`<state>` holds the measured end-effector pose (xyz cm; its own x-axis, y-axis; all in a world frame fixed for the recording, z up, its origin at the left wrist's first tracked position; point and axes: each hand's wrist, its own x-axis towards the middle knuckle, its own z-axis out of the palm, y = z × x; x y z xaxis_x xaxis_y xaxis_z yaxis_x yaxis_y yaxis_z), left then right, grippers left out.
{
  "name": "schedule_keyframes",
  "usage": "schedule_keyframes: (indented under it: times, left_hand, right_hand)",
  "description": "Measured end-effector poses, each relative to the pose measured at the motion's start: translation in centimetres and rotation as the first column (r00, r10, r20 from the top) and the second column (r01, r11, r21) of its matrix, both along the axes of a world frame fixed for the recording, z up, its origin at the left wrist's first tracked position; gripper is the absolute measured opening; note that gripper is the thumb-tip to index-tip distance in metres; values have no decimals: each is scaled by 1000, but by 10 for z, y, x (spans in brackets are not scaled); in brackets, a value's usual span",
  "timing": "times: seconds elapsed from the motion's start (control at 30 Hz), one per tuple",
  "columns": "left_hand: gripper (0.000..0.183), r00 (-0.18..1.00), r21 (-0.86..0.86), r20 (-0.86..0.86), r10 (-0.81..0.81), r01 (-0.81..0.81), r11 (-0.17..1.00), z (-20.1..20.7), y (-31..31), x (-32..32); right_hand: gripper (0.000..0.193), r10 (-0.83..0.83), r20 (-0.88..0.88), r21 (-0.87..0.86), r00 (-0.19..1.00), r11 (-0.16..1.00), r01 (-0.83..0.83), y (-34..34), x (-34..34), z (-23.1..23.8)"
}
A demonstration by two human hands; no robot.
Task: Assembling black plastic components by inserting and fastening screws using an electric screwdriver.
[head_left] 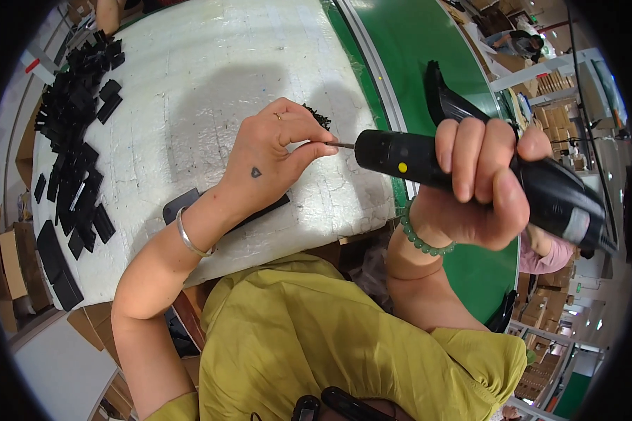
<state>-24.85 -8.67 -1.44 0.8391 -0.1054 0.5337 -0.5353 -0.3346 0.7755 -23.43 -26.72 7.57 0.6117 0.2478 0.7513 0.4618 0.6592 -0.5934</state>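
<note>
My right hand [481, 186] is wrapped round a black electric screwdriver [383, 150] with a yellow dot on its side, held almost level and pointing left. Its thin bit [345, 146] reaches the fingertips of my left hand [263, 154], where thumb and forefinger are pinched together. Whatever sits in that pinch is too small to make out. Just behind these fingers lies a small pile of tiny black pieces [319, 116], partly hidden by the hand. Below my left forearm, a flat dark part [263, 210] rests on the white padded table [330, 186], half covered by the wrist.
Many black plastic parts [70, 130] are heaped along the table's left side. A long black piece [57, 270] lies at the near left corner. Rightward runs a green conveyor [414, 42] with a metal rail, carrying a curved black part [446, 98]. Another person's pink sleeve [541, 256] shows beyond it.
</note>
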Motion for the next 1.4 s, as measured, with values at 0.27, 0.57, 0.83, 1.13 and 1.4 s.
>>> schedule_keyframes:
  times: [0.27,0.57,0.83,1.13,1.4]
  left_hand:
    - [56,990,115,-41,135,-130,985,13,26,-46]
    - [51,870,458,-261,418,-270,847,-11,84,-96]
    - [47,817,482,-442,371,-132,866,-19,86,-96]
    - [42,829,451,-393,397,-202,869,-24,82,-99]
    - [41,828,436,-403,391,-202,877,-26,84,-98]
  right_hand:
    - [32,82,22,-183,996,980,-77,32,-16,-3]
    - [34,317,-139,-268,938,900,-344,75,-42,-28]
    - [32,233,-252,-369,939,874,-316,91,-57,-33]
    - [30,225,-96,-577,969,781,-239,101,-67,-24]
    - [30,249,-120,-604,961,750,-270,107,-69,-26]
